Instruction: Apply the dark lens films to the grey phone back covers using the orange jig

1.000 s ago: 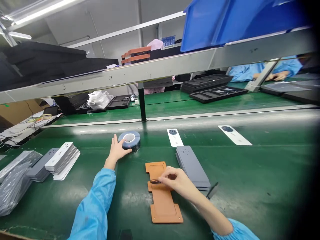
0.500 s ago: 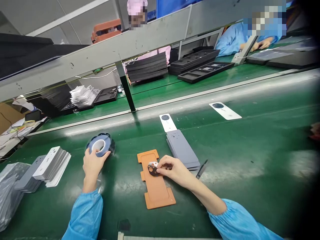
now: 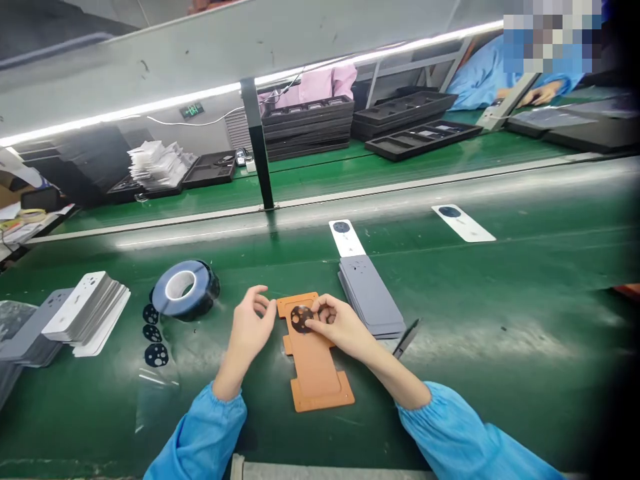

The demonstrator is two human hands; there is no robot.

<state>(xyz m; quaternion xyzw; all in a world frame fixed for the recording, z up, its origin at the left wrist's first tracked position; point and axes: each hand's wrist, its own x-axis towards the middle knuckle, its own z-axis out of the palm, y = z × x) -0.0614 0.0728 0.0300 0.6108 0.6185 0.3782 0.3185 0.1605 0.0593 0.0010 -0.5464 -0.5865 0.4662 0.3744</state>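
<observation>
My right hand (image 3: pixel 343 327) pinches a round black sticker with several holes (image 3: pixel 301 319) by its right edge, over the upper part of an orange fixture plate (image 3: pixel 317 373). Just left of that plate is my left hand (image 3: pixel 253 327), fingers loosely bent and apart, with nothing seen in it. Farther left lies a blue roll of stickers (image 3: pixel 170 293) with a white core. From it a clear strip carrying round black stickers (image 3: pixel 156 355) runs toward me. Beyond my right hand rests a stack of grey panels (image 3: pixel 373 293), a dark pen-like tool (image 3: pixel 407 337) beside it.
Two white panels with dark circles, a nearer one (image 3: pixel 345 239) and a farther one (image 3: pixel 465 223), lie on the green surface. White panels (image 3: pixel 85 310) are stacked at left. Black trays (image 3: pixel 310 127) stand behind a metal post (image 3: pixel 259 153). A co-worker in blue sits at upper right.
My left hand has left the sticker roll and moved right, beside the orange plate. The sticker in my right hand now faces flatter over the plate. The camera view has tilted.
</observation>
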